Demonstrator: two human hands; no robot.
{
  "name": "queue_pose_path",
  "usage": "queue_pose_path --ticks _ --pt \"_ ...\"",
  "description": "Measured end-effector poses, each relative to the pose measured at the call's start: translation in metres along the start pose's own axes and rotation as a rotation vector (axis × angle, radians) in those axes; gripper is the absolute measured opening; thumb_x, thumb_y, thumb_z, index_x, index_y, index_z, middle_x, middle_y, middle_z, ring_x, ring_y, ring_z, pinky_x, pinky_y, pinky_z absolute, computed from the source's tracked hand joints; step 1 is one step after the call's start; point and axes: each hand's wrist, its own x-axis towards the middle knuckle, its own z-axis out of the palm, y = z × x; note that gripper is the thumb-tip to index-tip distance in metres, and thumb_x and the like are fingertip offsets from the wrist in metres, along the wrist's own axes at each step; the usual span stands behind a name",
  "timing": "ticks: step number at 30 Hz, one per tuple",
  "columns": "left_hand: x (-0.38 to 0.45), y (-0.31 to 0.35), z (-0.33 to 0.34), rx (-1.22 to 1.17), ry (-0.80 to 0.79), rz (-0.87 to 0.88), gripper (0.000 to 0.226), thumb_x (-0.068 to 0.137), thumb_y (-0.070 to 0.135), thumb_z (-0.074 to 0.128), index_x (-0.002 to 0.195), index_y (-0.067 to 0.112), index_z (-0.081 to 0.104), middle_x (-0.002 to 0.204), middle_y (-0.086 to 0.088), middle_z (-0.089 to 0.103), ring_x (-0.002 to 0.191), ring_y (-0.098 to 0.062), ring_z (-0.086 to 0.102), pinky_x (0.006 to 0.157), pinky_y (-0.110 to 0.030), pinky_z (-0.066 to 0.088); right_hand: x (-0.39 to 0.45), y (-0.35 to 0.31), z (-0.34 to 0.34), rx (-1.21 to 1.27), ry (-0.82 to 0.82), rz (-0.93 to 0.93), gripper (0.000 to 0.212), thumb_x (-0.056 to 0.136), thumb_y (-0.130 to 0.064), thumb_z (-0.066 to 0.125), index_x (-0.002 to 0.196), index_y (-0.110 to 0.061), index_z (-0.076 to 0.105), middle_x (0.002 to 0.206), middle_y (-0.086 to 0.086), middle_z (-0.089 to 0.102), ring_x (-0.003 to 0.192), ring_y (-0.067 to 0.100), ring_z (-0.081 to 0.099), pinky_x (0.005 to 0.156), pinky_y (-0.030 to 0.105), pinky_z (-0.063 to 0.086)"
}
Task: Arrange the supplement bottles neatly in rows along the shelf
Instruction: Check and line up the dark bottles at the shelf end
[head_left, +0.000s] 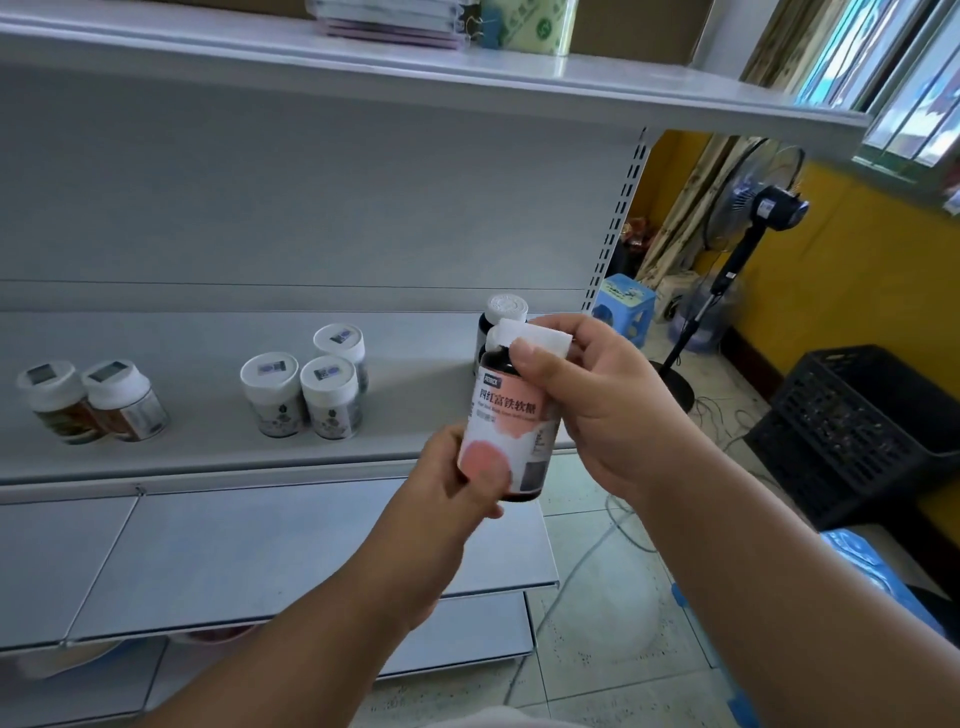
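Head view: dark supplement bottle (511, 423) held upright in front of the shelf (208, 457), its long axis vertical. The left hand (452, 483) grips its base; the right hand (587, 395) pinches its white cap (530, 338). Directly behind stands a second dark bottle (503, 314) on the shelf, with three white-lidded jars (306, 387) and two brown bottles (93, 400) further left. The open spot beside the second bottle is likely next.
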Motion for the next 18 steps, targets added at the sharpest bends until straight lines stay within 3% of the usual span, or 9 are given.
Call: queue_pose_path --ticks 4,7,10,12,14,16,18 --pt "0.018 0.007 -0.010 0.341 0.043 0.169 0.053 0.075 0.042 0.079 0.121 0.040 0.054 0.116 0.013 0.067 0.104 -0.010 0.065 0.091 -0.040 0.054 -0.012 0.002 -0.002 -0.297 -0.036 -0.232 0.056 0.073 -0.008 0.082 0.121 -0.016 0.055 0.107 -0.002 0.068 0.104 0.017 0.066 0.089 0.040 0.055" --pt "0.041 0.018 -0.015 0.469 0.086 0.440 0.060 0.076 0.022 0.081 0.130 0.024 0.056 0.124 0.003 0.065 0.115 -0.024 0.061 0.094 -0.052 0.050 -0.027 0.009 -0.006 -0.571 -0.099 -0.513 0.061 0.070 -0.005 0.085 0.122 -0.014 0.056 0.125 -0.007 0.062 0.124 0.017 0.055 0.102 0.043 0.046" --pt "0.051 0.033 -0.010 0.554 0.094 0.594 0.058 0.075 0.011 0.079 0.128 0.017 0.057 0.122 0.008 0.064 0.116 -0.020 0.060 0.096 -0.046 0.049 -0.039 0.009 -0.008 -0.771 -0.060 -0.772 0.056 0.070 -0.005 0.085 0.119 -0.007 0.058 0.132 0.004 0.058 0.129 0.021 0.050 0.103 0.044 0.044" --pt "0.048 0.039 -0.008 0.629 0.044 0.582 0.053 0.072 0.027 0.078 0.122 0.027 0.059 0.114 0.012 0.066 0.108 -0.019 0.062 0.089 -0.041 0.052 -0.043 0.001 -0.010 -0.743 0.002 -0.704 0.060 0.070 -0.014 0.085 0.123 -0.013 0.057 0.127 -0.002 0.060 0.122 0.019 0.055 0.099 0.040 0.046" --pt "0.036 0.040 -0.004 0.636 -0.048 0.386 0.049 0.068 0.041 0.081 0.113 0.040 0.061 0.106 0.016 0.069 0.100 -0.011 0.064 0.087 -0.035 0.054 -0.041 -0.012 -0.015 -0.624 0.070 -0.499 0.059 0.069 -0.026 0.084 0.123 -0.023 0.058 0.113 -0.010 0.065 0.110 0.016 0.061 0.091 0.035 0.051" --pt "0.028 0.041 0.005 0.487 -0.139 0.156 0.050 0.065 0.052 0.078 0.110 0.034 0.066 0.103 0.011 0.073 0.096 -0.013 0.068 0.091 -0.041 0.055 -0.028 -0.020 -0.024 -0.357 0.072 -0.222 0.051 0.071 -0.038 0.080 0.115 -0.020 0.062 0.103 -0.002 0.071 0.097 0.020 0.068 0.083 0.040 0.057" --pt "0.026 0.044 0.019 0.273 -0.138 -0.029 0.063 0.064 0.065 0.072 0.104 0.017 0.071 0.095 -0.005 0.076 0.087 -0.025 0.070 0.093 -0.049 0.055 -0.005 -0.015 -0.038 -0.084 0.093 0.111 0.051 0.072 -0.046 0.074 0.104 -0.009 0.065 0.099 0.014 0.073 0.095 0.035 0.069 0.086 0.052 0.056"
